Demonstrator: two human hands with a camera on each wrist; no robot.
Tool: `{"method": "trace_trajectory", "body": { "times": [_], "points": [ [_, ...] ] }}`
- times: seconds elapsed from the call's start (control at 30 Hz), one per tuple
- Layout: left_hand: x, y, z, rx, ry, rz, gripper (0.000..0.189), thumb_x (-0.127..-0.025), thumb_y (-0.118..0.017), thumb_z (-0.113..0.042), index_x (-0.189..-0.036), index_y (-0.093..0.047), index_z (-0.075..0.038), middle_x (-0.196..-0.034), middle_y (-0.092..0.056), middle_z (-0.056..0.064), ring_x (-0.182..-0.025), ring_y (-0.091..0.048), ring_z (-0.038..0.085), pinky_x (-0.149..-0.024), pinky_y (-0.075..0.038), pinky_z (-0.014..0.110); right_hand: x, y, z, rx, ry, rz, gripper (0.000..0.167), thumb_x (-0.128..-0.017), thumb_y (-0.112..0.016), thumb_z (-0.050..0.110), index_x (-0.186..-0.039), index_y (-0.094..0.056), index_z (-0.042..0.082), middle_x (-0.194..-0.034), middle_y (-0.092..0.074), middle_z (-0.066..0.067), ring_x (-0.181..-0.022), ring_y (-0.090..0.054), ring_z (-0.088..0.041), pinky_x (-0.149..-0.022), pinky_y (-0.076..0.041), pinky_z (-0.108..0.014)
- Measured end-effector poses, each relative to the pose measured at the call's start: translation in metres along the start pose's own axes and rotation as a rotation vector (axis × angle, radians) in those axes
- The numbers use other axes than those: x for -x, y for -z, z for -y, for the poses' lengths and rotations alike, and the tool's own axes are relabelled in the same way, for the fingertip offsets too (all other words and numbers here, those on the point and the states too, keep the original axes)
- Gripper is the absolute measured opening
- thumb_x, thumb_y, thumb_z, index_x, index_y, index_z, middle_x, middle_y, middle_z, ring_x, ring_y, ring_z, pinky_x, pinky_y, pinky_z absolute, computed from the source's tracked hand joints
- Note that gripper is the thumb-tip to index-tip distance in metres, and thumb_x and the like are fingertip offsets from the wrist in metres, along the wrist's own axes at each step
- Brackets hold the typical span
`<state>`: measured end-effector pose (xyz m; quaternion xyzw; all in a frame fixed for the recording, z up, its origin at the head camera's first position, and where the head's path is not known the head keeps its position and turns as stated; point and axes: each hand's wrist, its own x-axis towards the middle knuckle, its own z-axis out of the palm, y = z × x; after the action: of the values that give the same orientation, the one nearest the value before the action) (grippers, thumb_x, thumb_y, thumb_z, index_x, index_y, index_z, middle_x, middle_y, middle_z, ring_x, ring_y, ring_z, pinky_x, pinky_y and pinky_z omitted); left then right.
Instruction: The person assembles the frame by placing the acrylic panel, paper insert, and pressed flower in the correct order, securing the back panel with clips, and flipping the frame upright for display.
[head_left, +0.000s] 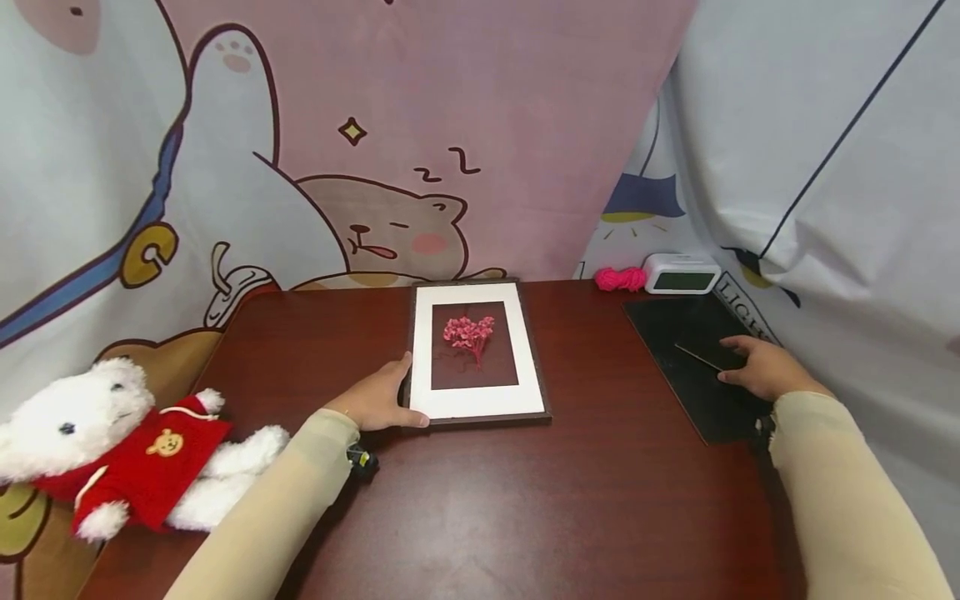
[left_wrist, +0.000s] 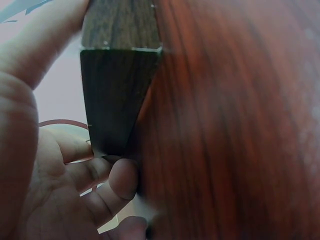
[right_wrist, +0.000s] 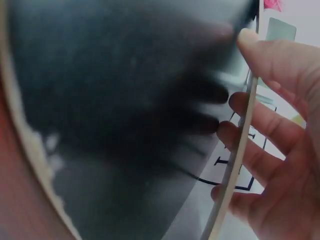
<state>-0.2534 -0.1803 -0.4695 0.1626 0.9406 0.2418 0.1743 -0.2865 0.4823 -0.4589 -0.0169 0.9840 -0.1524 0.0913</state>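
A picture frame (head_left: 480, 350) lies in the middle of the table, with a pink dried flower inside a white mat. My left hand (head_left: 381, 398) grips its near left corner, thumb at the front edge. In the left wrist view, fingers (left_wrist: 100, 185) curl against the dark wooden frame side (left_wrist: 112, 95). A glossy black board (head_left: 663, 333) with a pale edge lies at the right. Over it is my right hand (head_left: 772, 367), thumb and index finger apart. A thin pale line (head_left: 696, 357) runs to the thumb. I cannot tell whether the fingertips (right_wrist: 237, 102) pinch that board's edge.
Behind the black board stands a white digital clock (head_left: 682, 275), with pink yarn (head_left: 621, 279) beside it. A white plush bear (head_left: 142, 450) in a red top lies at the table's left. Printed curtains (head_left: 525, 142) hang behind and at the sides of the dark red table (head_left: 570, 508).
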Motion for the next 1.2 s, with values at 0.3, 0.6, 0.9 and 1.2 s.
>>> {"method": "trace_trajectory", "body": {
  "times": [0.3, 0.6, 0.9, 1.2],
  "points": [
    [0.0, 0.001, 0.001, 0.001, -0.012, -0.003, 0.135, -0.081, -0.084, -0.063, -0.168, -0.004, 0.002, -0.172, -0.019, 0.028, -0.157, -0.028, 0.043, -0.125, -0.031, 0.058, 0.005, -0.004, 0.043, -0.024, 0.105, -0.017, 0.074, -0.096, -0.078, 0.033, -0.153, -0.044, 0.0, -0.143, -0.051, -0.042, -0.128, -0.052, -0.06, -0.101, -0.042, -0.074],
    [0.0, 0.001, 0.001, 0.0, -0.01, -0.002, 0.135, -0.081, -0.083, -0.064, -0.168, -0.004, 0.001, -0.172, -0.02, 0.028, -0.157, -0.029, 0.043, -0.125, -0.031, 0.057, 0.006, -0.018, 0.09, -0.124, 0.185, -0.127, 0.07, -0.097, -0.078, 0.037, -0.153, -0.047, 0.009, -0.138, -0.06, -0.034, -0.127, -0.056, -0.054, -0.102, -0.044, -0.072],
    [0.0, 0.001, -0.001, 0.003, -0.005, -0.007, 0.134, -0.081, -0.084, -0.063, -0.168, -0.004, 0.001, -0.172, -0.021, 0.027, -0.157, -0.029, 0.043, -0.125, -0.031, 0.057, 0.003, -0.036, 0.142, -0.244, 0.229, -0.22, 0.066, -0.096, -0.08, 0.034, -0.151, -0.049, 0.013, -0.136, -0.065, -0.028, -0.123, -0.061, -0.048, -0.099, -0.049, -0.068],
    [0.001, 0.0, 0.001, 0.005, -0.007, -0.003, 0.133, -0.082, -0.084, -0.062, -0.168, -0.004, 0.001, -0.172, -0.021, 0.028, -0.158, -0.028, 0.043, -0.125, -0.03, 0.057, -0.006, -0.055, 0.202, -0.328, 0.262, -0.28, 0.064, -0.092, -0.084, 0.027, -0.145, -0.052, 0.009, -0.134, -0.067, -0.025, -0.122, -0.065, -0.045, -0.099, -0.053, -0.064]
  ]
}}
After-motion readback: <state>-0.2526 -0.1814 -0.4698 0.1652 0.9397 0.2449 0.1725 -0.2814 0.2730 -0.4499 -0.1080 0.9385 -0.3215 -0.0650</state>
